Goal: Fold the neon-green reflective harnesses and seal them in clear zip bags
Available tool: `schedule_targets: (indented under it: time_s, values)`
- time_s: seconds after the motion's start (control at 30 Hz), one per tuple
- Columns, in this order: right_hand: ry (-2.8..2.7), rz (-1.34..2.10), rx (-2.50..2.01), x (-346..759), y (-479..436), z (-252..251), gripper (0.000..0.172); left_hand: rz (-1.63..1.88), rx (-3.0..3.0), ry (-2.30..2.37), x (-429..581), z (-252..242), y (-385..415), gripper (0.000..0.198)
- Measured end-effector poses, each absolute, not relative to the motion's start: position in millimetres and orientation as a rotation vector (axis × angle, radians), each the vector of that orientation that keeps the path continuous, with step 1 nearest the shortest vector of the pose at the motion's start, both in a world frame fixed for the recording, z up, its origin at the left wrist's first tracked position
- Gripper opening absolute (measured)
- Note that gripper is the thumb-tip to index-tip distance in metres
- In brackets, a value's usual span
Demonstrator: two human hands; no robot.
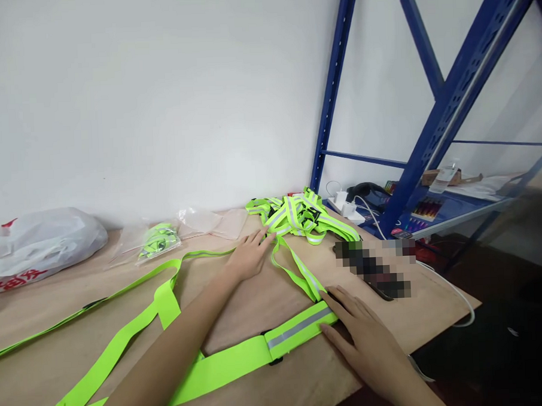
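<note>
A neon-yellow reflective vest made of elastic straps [228, 371] is spread across the table, with a grey reflective stripe on its waist belt and a dark buckle. My left hand [249, 256] is closed on the vest's thin upper strap, beside a tangled pile of similar straps [294, 217]; its fingertips are partly hidden. At the belt's right end, my right hand [366, 336] grips the striped section between thumb and fingers. A narrow looped strap [298, 267] runs between the two hands.
A white plastic bag [43, 243] and a clear packet of folded yellow straps [160, 241] lie along the wall, near flat clear bags [209, 222]. A blurred dark object [375, 270] is right of the pile. Blue metal shelving [412, 143], chargers and cables stand beyond the table's right edge.
</note>
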State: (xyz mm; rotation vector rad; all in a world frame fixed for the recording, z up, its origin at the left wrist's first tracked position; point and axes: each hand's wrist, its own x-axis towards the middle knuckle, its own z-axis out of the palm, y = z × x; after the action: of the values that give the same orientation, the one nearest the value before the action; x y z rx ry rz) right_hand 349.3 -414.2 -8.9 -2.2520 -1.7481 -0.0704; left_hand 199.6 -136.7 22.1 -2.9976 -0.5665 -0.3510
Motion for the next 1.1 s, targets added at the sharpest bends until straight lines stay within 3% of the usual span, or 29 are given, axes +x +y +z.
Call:
schedule_targets:
  time_s: [0.27, 0.53, 0.9, 1.1]
  values:
    - [-1.774, -0.105, -2.231, 353, -415, -14, 0.056, -0.409, -3.000, -0.760, 220, 31, -122, 0.035]
    - [-1.752, -0.155, -2.200, 353, -416, -19, 0.055, -0.397, -2.966, -0.798, 192, 36, -96, 0.019]
    - [-1.793, -0.183, -2.188, 355, -418, -20, 0.056, -0.235, -3.058, -0.779, 182, 32, -92, 0.015]
    - [-1.761, -0.196, -2.181, 357, -418, -23, 0.056, -0.116, -3.099, -0.778, 181, 40, -97, 0.027]
